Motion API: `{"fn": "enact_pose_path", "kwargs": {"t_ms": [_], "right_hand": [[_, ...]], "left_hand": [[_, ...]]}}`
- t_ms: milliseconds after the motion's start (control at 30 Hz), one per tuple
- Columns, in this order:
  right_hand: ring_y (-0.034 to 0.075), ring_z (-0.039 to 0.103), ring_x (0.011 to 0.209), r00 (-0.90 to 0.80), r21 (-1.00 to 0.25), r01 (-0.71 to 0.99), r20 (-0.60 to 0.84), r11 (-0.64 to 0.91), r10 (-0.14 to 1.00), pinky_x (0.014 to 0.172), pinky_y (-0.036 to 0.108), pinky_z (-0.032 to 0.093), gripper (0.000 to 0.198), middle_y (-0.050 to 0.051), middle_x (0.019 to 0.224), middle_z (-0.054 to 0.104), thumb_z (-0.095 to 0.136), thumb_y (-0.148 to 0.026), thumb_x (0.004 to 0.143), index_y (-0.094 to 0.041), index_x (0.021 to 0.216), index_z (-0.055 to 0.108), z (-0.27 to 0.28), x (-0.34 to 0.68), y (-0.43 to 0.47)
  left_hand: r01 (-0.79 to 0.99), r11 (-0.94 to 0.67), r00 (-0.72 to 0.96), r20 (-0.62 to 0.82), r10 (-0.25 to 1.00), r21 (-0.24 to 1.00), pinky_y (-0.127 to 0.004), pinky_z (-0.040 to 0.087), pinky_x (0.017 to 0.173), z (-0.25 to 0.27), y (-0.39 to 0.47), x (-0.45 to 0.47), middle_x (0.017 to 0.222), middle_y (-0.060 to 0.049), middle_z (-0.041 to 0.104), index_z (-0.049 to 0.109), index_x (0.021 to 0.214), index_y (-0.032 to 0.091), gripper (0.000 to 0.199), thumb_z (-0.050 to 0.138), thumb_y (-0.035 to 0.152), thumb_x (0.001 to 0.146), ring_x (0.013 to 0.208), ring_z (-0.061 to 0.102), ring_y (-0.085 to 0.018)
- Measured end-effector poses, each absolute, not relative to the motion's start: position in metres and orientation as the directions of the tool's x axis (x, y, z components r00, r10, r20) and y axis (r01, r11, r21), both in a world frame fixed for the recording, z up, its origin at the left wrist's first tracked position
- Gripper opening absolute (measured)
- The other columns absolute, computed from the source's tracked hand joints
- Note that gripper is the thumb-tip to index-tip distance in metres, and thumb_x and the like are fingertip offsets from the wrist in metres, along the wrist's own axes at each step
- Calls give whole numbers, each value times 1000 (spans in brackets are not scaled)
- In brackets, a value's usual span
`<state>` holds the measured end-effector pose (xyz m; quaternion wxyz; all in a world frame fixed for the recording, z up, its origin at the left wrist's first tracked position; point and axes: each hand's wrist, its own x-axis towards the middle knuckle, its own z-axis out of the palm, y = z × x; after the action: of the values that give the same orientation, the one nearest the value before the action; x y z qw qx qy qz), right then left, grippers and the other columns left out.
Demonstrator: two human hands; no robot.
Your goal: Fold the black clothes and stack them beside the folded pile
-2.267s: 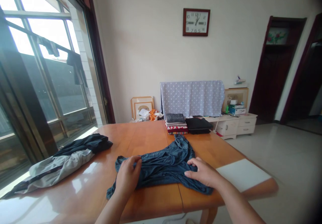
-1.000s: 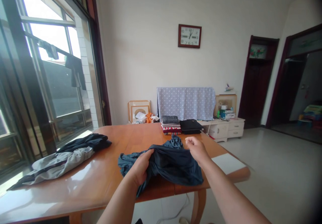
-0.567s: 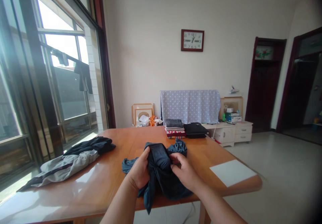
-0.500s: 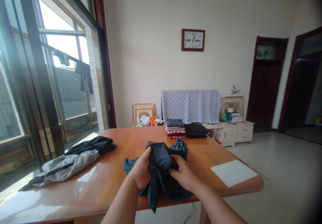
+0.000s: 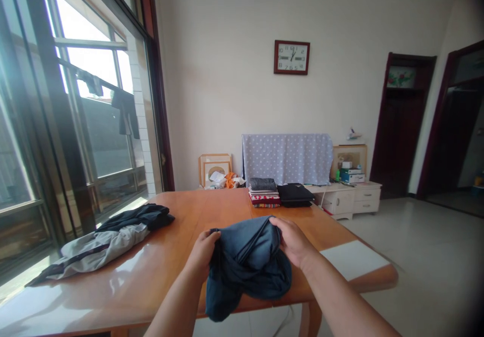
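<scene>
A dark blue garment [image 5: 245, 261] hangs bunched and partly folded between my hands, over the near edge of the table; its exact kind does not show. My left hand [image 5: 204, 250] pinches its upper left corner, thumb on top. At the upper right, my right hand [image 5: 293, 238] grips the fabric between thumb and fingers. The lower part droops in loose folds past the table's edge.
The wooden table [image 5: 212, 208] bears a stack of folded clothes [image 5: 263, 193] and folded black clothes [image 5: 295, 195] at its far side. Crumpled grey and black clothing [image 5: 109, 241] lies by the window. A white sheet [image 5: 353, 259] covers part of the right corner.
My hands have moved apart, the left one leftward and the right one up and rightward. The blue garment is now spread wider between them, its sleeve-like ends no longer lying out to the sides.
</scene>
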<state>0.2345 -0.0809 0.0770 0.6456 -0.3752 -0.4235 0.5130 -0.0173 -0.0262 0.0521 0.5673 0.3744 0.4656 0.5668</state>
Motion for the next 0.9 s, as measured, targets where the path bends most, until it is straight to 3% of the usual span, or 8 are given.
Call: {"fn": "enact_pose_path", "kwargs": {"t_ms": [100,200,333,433,500,600,700,900], "right_hand": [[18,66,77,85,-832,-543,79,113,993,71,29,51,25,4,83,74,75,-40,78,-16,84,71,77,232,-75],[19,70,80,26,-777,-627,49,55,998,76,31,54,25,5,86,76,72,-42,83,-17,88,71,81,229,-73],[22,72,91,-59,-742,-670,72,14,996,81,34,55,29,7,94,77,67,-44,88,-18,99,72,99,224,-83],[24,71,96,-64,-737,-674,112,40,992,84,36,55,33,8,97,78,66,-47,89,-18,104,72,112,229,-88],[24,71,94,0,-746,-660,119,90,993,84,35,55,33,8,96,78,69,-47,86,-18,102,72,115,238,-85],[22,71,84,170,-803,-563,120,196,978,80,34,54,30,6,89,77,77,-45,78,-19,91,72,105,254,-73],[22,69,81,329,-905,-340,141,257,934,78,33,52,31,4,84,76,83,-41,68,-19,87,72,85,262,-62],[22,64,96,440,-933,80,349,351,827,87,32,48,39,6,100,73,75,-45,76,-22,107,70,63,244,-77]], "left_hand": [[78,-121,-247,136,959,990,-43,43,103,41,-39,-7,118,-13,67,62,114,17,49,77,38,72,123,57,-33],[499,-417,-12,487,873,760,-43,40,105,39,-59,7,126,-13,63,61,122,20,52,64,54,83,125,55,-31],[680,-570,305,529,792,461,-48,34,109,40,-75,22,134,-10,62,61,127,27,57,70,51,77,128,51,-33],[749,-450,235,440,867,486,-51,33,108,38,-68,21,122,-10,68,67,113,24,36,66,33,78,122,56,-34],[632,-325,156,296,942,703,-47,42,101,37,-59,17,106,-9,73,70,99,22,22,58,30,83,110,63,-31],[90,-67,168,51,985,994,-40,52,90,37,-48,9,98,-8,76,70,101,21,28,54,40,88,97,69,-28],[-342,253,260,-168,951,905,-41,57,85,41,-46,6,91,-9,77,70,101,18,33,58,45,86,89,73,-28],[-479,526,524,-252,814,702,-47,55,94,50,-52,5,93,-14,78,71,108,14,50,54,57,89,100,73,-33]]}}
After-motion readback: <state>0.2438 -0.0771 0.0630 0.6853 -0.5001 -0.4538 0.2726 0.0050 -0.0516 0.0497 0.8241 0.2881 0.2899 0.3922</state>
